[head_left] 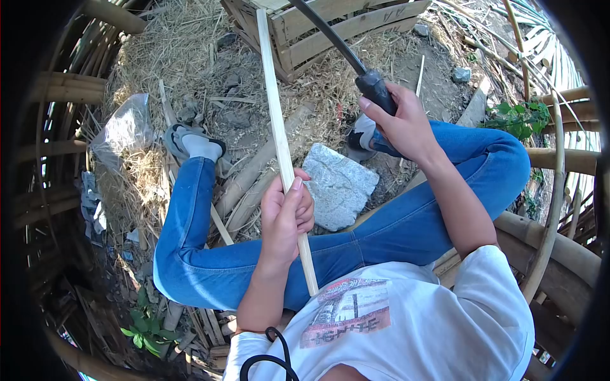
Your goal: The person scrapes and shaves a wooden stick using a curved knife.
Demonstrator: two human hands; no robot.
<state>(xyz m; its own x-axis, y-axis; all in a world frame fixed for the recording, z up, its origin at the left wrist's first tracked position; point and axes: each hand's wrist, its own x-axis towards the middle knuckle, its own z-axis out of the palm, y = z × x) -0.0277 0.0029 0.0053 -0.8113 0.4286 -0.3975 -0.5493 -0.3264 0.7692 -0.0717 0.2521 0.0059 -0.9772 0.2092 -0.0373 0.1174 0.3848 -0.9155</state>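
My left hand point(287, 214) is wrapped round a long pale split-bamboo strip point(273, 105). The strip runs from my shirt front up to the wooden crate at the top of the view. In my right hand point(408, 126) is a machete point(376, 91), gripped by its thick dark handle. Its long dark blade slants up and left past the top edge, so the tip is out of view. The blade is apart from the strip, to its right. A flat grey stone block point(337, 187) lies on the ground between my legs, just right of my left hand.
A slatted wooden crate point(343, 28) stands ahead on straw-covered ground. Bamboo poles point(254, 181) lie between my feet. A clear plastic bag point(129, 124) rests at the left. Bamboo rails point(569, 162) border the right side, beside a green plant point(518, 119).
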